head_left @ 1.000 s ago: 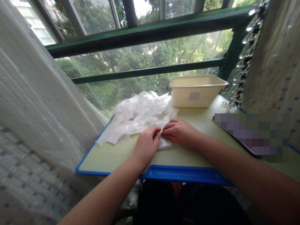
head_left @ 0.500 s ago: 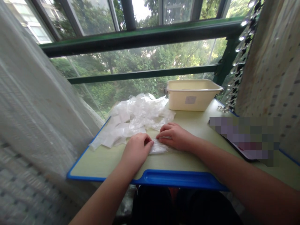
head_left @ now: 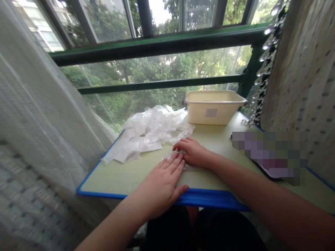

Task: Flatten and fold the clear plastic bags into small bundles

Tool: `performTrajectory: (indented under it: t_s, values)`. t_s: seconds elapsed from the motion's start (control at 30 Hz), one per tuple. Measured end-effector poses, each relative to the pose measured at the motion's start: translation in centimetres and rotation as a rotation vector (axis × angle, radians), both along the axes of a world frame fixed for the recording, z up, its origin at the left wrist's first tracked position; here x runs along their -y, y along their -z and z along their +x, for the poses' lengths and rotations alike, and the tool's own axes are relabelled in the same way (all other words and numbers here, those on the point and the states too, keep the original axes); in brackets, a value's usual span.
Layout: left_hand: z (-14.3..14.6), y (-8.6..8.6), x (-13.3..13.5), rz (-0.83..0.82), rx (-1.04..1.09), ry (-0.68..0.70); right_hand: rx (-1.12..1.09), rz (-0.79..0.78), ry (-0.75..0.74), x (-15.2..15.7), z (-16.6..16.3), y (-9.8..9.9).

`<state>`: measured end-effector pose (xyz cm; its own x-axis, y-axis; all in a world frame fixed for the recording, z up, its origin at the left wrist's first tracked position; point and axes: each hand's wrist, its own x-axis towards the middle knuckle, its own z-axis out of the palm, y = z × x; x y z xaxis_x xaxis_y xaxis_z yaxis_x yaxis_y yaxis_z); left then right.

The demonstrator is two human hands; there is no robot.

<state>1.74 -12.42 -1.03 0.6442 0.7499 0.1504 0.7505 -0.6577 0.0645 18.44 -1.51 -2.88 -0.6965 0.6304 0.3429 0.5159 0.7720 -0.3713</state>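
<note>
A small piece of clear, crinkled plastic film, like a bag point(head_left: 167, 156), lies on the table, mostly covered by my hands. Flat across it rests my left hand point(head_left: 164, 179), fingers stretched out and thumb spread toward the table's front edge. My right hand point(head_left: 194, 151) is bent over the film's far side, its fingers curled onto it; the fingertips are partly hidden. The left fingertips touch or nearly touch the right hand. Just beyond, a loose heap of clear and white plastic bags point(head_left: 154, 127) spreads over the table's back left.
A cream plastic tub point(head_left: 199, 114) with a small label stands at the back right. Further right lies a flat, dark-edged object point(head_left: 272, 167), its surface blurred out. The pale table point(head_left: 110, 179) has a blue rim. Curtains point(head_left: 300, 80) hang on both sides of the railed window.
My left hand has gone from pinching the film's near edge to lying flat on it, shifting right and nearer. My right hand stays on the film, moved slightly left.
</note>
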Motion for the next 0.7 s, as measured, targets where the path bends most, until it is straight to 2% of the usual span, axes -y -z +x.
performTrajectory:
  t_s: [0.13, 0.33, 0.5, 0.7]
  values:
    - [-1.5, 0.1, 0.0, -0.150, -0.074, 0.005, 0.002, -0.005, -0.006, 0.0, 0.2, -0.2]
    - [-2.6, -0.9, -0.3, -0.298, -0.109, 0.066, 0.053, 0.062, -0.037, 0.0, 0.9, -0.3]
    - [-2.7, -1.3, -0.5, -0.338, -0.103, 0.072, 0.099, 0.120, -0.061, -0.5, 2.4, 0.0]
    - [-3.0, -2.0, 0.0, -0.354, -0.078, 0.066, 0.136, 0.102, 0.040, -1.2, 3.7, 0.4]
